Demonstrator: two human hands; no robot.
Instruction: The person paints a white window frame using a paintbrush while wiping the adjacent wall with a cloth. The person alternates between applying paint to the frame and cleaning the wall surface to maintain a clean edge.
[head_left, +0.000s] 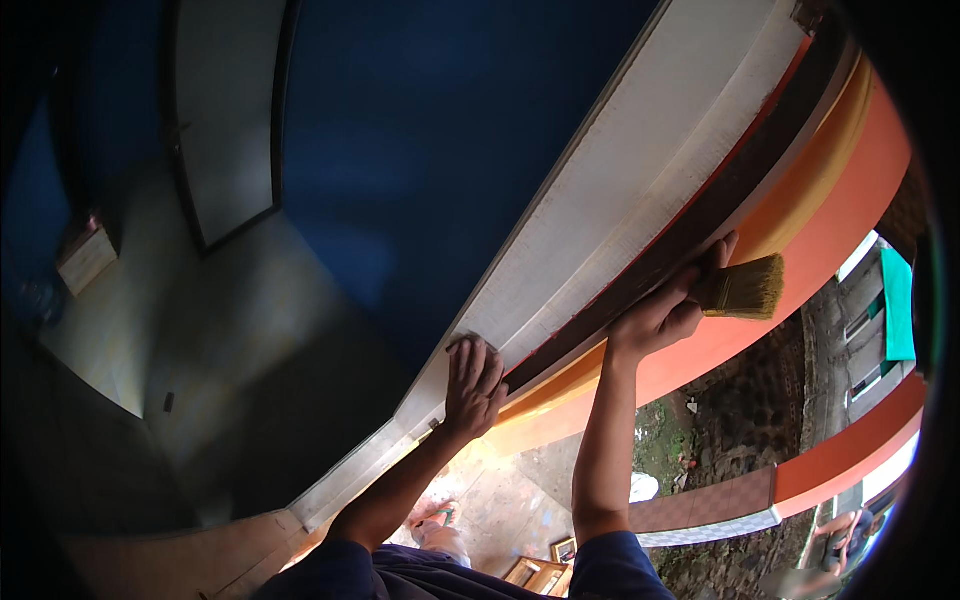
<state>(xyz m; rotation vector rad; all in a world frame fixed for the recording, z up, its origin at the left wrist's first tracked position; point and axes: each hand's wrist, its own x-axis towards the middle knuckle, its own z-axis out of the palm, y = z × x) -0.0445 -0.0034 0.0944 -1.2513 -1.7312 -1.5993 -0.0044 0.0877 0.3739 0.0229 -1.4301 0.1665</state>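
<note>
A white frame [620, 205] slants up before us. Off left sits a pale box-like thing [88, 262], contents hidden. The left grip [472, 388] touches the frame, whether clasping I can't tell; the right grip [660, 318], right of it, clutches a brush [745, 289], bristles pointing right.

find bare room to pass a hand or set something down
Pass a hand: the white frame, between the blue surface and dark strip, beyond the left hand. Set down: speckled floor between the foot and wooden frame. Crowded: where the right hand holds the brush.
</note>
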